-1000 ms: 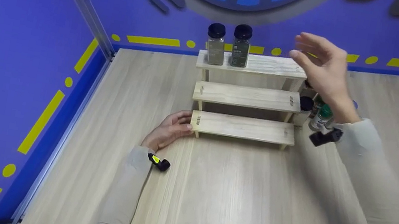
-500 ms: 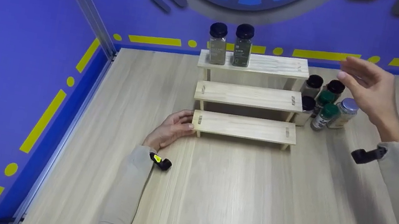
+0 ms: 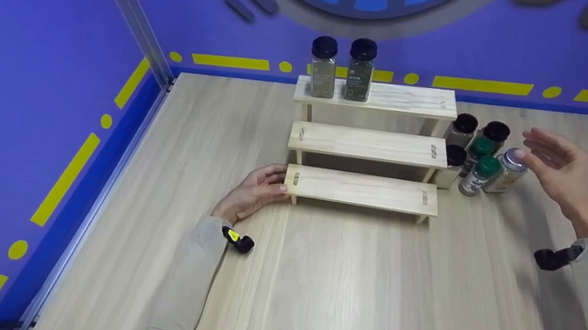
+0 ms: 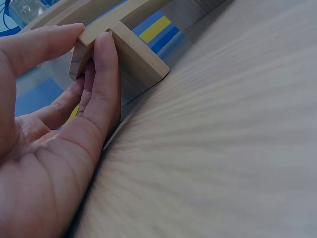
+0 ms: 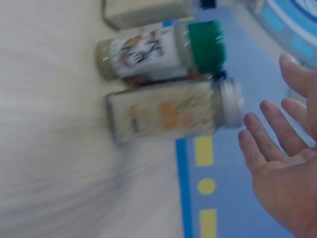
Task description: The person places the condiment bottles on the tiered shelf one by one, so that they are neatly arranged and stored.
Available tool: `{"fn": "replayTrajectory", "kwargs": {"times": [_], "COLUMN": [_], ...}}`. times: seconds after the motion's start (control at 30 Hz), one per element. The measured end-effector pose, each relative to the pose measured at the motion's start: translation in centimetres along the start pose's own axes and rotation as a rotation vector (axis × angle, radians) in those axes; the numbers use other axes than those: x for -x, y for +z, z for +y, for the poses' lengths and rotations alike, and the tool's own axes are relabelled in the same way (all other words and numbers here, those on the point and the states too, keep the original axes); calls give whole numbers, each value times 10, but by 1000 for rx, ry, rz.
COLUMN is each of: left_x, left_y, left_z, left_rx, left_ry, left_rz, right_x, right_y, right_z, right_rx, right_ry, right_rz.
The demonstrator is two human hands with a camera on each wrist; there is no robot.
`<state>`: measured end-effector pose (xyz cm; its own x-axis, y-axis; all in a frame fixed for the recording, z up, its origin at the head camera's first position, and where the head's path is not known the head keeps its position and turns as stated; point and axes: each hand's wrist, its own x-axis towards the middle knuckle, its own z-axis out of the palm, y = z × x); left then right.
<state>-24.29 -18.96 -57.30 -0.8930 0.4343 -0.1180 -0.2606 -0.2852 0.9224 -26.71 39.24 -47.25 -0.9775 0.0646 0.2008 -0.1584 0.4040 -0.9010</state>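
Observation:
A three-step wooden spice rack [image 3: 358,189] stands on the table. My left hand [image 3: 252,193] holds the left end of its lowest step; in the left wrist view the thumb [image 4: 52,42] lies on the board's edge and the fingers reach beneath. My right hand [image 3: 567,175] is at the right, fingers apart and holding nothing, beside a spice jar with a silver lid [image 3: 504,176]. The right wrist view shows that jar [image 5: 166,110] just short of the fingertips; whether they touch cannot be told. Two black-capped spice jars [image 3: 323,77] stand on the top step's left half.
Several more jars cluster right of the rack, among them a green-capped jar [image 3: 473,184] and black-capped jars [image 3: 461,134]. A blue back wall [image 3: 527,55] rises behind the rack, and a blue side wall [image 3: 0,98] stands at the left.
My right hand has moved right and then down, from above the rack's top step to beside the silver-lidded jar. The left hand has stayed at the rack's lowest step.

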Motion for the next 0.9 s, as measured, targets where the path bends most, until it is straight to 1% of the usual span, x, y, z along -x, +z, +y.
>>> {"fn": "replayTrajectory", "kwargs": {"times": [0.13, 0.2, 0.3, 0.37, 0.43, 0.5, 0.7, 0.9], "left_x": [-1, -2, -2, -2, -2, -1, 0, 0], "left_y": [0, 1, 1, 1, 1, 1, 1, 1], "left_z": [-1, -1, 0, 1, 0, 0, 0, 2], "left_rx": [11, 14, 13, 8, 3, -3, -11, -7], "left_ry": [-3, -1, 2, 0, -5, -12, -26, -20], "left_rz": [10, 9, 1, -2, -1, 0, 2, 6], "right_x": [4, 7, 12, 15, 18, 20, 22, 21], "right_y": [0, 1, 2, 4, 6, 8, 12, 14], "right_z": [19, 27, 36, 41, 46, 50, 60, 64], "right_rx": [-7, 23, 98, 129, 141, 130, 78, 72], "right_ry": [18, 36, 87, 119, 137, 146, 130, 95], "right_rz": [-20, -31, -59, -73, -84, -89, -95, -98]}}
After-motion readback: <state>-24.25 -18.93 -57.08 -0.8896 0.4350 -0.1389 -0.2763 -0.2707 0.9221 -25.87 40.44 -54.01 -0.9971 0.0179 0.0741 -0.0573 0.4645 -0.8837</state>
